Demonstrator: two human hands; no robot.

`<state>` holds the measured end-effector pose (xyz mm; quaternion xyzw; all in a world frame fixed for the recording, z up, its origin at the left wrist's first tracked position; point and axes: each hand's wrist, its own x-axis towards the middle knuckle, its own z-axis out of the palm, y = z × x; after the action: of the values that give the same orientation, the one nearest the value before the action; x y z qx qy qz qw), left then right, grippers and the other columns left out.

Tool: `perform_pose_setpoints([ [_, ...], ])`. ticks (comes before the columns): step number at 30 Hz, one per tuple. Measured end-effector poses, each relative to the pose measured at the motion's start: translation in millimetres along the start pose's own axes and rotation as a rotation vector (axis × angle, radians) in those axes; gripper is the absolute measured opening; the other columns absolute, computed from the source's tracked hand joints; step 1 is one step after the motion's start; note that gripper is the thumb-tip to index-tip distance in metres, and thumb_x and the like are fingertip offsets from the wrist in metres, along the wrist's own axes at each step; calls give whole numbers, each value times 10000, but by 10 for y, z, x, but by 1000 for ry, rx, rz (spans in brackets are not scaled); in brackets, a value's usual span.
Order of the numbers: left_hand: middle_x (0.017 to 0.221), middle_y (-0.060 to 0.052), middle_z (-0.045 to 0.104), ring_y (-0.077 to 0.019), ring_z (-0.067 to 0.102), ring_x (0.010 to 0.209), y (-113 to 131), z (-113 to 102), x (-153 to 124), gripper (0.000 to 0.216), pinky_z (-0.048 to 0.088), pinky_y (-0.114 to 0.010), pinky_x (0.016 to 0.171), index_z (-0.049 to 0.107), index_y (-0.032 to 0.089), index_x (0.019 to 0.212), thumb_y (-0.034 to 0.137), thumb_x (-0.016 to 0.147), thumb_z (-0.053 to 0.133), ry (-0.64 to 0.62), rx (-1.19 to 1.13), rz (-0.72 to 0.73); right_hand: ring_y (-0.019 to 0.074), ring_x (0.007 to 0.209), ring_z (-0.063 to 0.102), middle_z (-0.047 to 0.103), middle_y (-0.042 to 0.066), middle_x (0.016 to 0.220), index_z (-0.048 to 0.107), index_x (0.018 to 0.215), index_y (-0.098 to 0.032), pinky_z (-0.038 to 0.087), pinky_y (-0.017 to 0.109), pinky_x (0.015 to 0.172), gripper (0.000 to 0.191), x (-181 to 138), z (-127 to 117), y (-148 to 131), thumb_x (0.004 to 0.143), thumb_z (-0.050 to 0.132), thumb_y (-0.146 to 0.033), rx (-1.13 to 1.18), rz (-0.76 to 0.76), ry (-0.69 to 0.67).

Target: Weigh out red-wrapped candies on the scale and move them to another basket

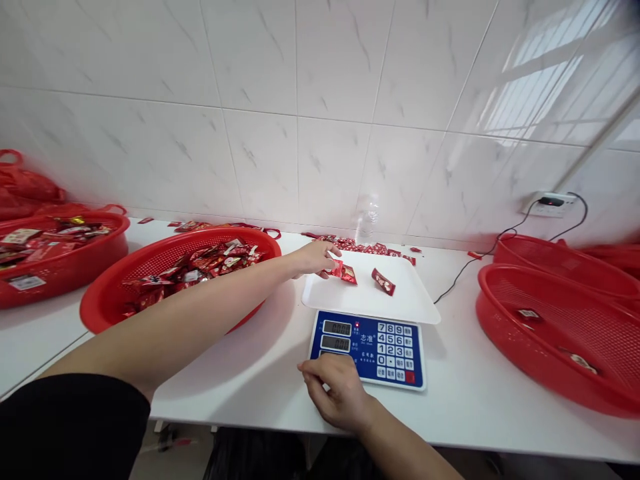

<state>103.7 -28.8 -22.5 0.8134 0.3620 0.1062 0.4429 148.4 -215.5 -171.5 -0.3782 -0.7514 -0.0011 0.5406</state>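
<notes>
My left hand [316, 260] reaches over the white tray [415, 303] of a weighing scale, its fingertips closed around a small red wrapped packet [337, 269]. Against that packet lies another red packet [349, 274] on the tray. Farther right on the same tray is a dark red packet [383, 281] with pale print. My right hand [340, 392] rests at the front of the blue scale panel [367, 350], fingers curled in with nothing visible in them; it hides part of the lower display. To the left stands a red perforated basket [95, 303] heaped with packets.
Another filled red basket [107, 250] stands at far left. Nearly bare red baskets [545, 333] with a few packets sit at right. A clear plastic bottle [367, 223] and scattered packets line the wall. A black cable [465, 270] runs to a wall socket [551, 204].
</notes>
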Motion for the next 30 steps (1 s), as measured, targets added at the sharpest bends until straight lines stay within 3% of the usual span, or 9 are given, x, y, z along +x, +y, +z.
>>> perform_pose_setpoints([
  [6,1167,-125,630,-227,630,1007,-72,69,17,460,528,-338,825,503,157,1276,291,837,508,-31,230,16,111,591,628,696,24,717,623,1000,-183,499,223,601,192,-5,10,0,889,469,-152,26,-6,-10],
  [10,1431,-164,441,-301,393,1323,-238,229,89,544,343,-436,1066,416,162,1373,390,881,465,41,605,177,114,598,633,699,28,727,621,1000,-184,503,225,606,192,-7,16,7,888,467,-154,29,0,-17],
  [12,1490,-171,367,-330,275,1391,-283,343,118,616,254,-493,1108,354,168,1424,487,901,416,-7,701,205,114,595,631,695,26,721,623,996,-181,501,225,603,191,-11,19,17,886,469,-152,30,-4,-12],
  [16,1571,-146,225,-361,103,1450,-214,587,129,737,128,-567,1129,234,210,1494,627,894,331,-161,719,188,117,597,630,688,26,709,623,985,-182,501,226,605,189,-21,12,28,893,459,-166,14,4,-27],
  [22,1610,-118,15,-355,-74,1459,12,877,213,778,40,-604,1127,206,267,1510,680,867,349,-66,695,313,114,608,633,687,26,716,621,981,-182,502,220,619,188,11,-4,9,896,453,-181,-9,-2,-43],
  [26,1594,-63,189,-343,2,1465,64,976,295,691,21,-604,1130,315,320,1476,670,880,319,-225,736,412,116,564,610,666,19,671,618,957,-181,471,223,569,182,15,-4,19,894,447,-176,-23,-9,-35],
  [30,1420,-116,490,-355,226,1415,46,888,268,643,64,-640,1105,445,285,1406,650,897,299,-205,734,391,126,577,608,656,22,674,616,974,-189,463,235,568,184,-27,-15,24,903,446,-183,-14,28,-49],
])
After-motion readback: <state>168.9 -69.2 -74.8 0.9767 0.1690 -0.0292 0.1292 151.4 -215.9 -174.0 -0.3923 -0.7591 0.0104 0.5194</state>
